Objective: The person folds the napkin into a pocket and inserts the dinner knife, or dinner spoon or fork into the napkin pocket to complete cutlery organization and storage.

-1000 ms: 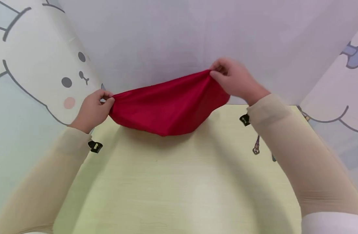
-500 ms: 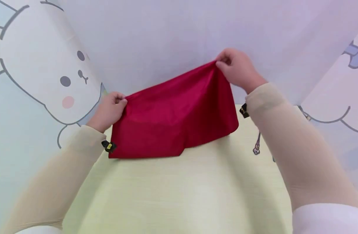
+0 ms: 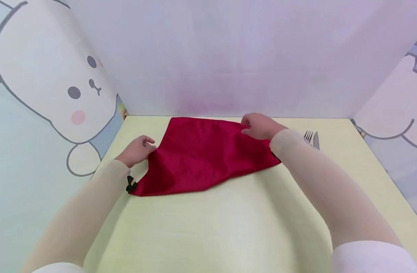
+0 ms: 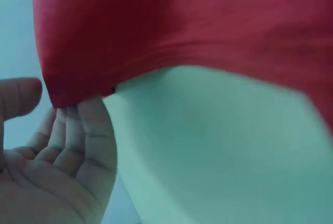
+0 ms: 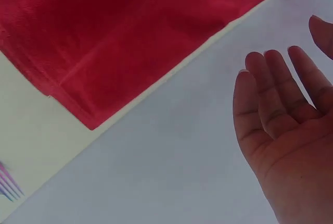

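Observation:
A red cloth (image 3: 201, 155) lies spread over the back half of the table, its left edge curved inward and raised. My left hand (image 3: 137, 150) is at that edge. In the left wrist view, the fingers of my left hand (image 4: 62, 166) extend behind the cloth's corner (image 4: 78, 78), with the thumb apart from it. My right hand (image 3: 259, 126) is over the cloth's back right part in the head view. Seen from the right wrist, the fingers of my right hand (image 5: 283, 114) are loosely extended, with nothing held, beside the cloth (image 5: 130, 41).
A fork (image 3: 308, 136) and a knife (image 3: 316, 140) lie at the table's back right, partly behind my right sleeve. The pale table (image 3: 208, 231) meets a white back wall (image 3: 208, 57). Side panels with cartoon figures (image 3: 44, 68) flank it.
Both hands have come down and let go of the red cloth's upper edge. The cloth, held up by both hands before, now lies on the table. The fork and knife have come into view.

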{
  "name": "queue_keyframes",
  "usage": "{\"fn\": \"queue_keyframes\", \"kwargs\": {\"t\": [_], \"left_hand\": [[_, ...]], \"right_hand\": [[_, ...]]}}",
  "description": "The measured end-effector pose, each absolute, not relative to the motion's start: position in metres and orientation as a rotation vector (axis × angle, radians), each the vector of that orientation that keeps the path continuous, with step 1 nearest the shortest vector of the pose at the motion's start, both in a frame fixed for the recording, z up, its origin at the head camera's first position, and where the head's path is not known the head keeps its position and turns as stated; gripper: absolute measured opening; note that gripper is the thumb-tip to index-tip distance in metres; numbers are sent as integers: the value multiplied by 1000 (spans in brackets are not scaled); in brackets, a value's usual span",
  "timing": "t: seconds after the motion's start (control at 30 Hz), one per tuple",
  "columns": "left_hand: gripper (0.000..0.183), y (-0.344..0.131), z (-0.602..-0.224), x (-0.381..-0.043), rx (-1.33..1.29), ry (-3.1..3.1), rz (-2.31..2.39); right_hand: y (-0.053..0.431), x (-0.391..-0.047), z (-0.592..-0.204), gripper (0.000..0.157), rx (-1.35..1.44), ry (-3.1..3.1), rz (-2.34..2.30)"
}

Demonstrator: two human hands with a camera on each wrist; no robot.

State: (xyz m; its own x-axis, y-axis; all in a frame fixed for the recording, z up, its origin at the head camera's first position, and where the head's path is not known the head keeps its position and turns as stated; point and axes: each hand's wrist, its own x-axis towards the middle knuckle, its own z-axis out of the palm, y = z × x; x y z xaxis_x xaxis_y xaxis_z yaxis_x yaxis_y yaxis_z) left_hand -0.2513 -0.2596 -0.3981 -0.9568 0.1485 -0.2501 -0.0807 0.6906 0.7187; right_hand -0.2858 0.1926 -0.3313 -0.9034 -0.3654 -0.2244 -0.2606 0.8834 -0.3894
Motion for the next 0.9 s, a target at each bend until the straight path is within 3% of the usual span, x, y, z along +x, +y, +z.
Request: {"fn": "queue_keyframes", "kwargs": {"t": [0.23, 0.43, 0.9], "left_hand": [[46, -268, -406, -230, 99, 2585, 1065], [36, -279, -406, -221, 83, 2582, 1043], [29, -285, -406, -190, 81, 2551, 964]], "right_hand": [[221, -273, -359, 38, -373, 2782, -425], [252, -268, -380, 18, -260, 2827, -355], [266, -224, -379, 31, 76, 2671, -483]]}}
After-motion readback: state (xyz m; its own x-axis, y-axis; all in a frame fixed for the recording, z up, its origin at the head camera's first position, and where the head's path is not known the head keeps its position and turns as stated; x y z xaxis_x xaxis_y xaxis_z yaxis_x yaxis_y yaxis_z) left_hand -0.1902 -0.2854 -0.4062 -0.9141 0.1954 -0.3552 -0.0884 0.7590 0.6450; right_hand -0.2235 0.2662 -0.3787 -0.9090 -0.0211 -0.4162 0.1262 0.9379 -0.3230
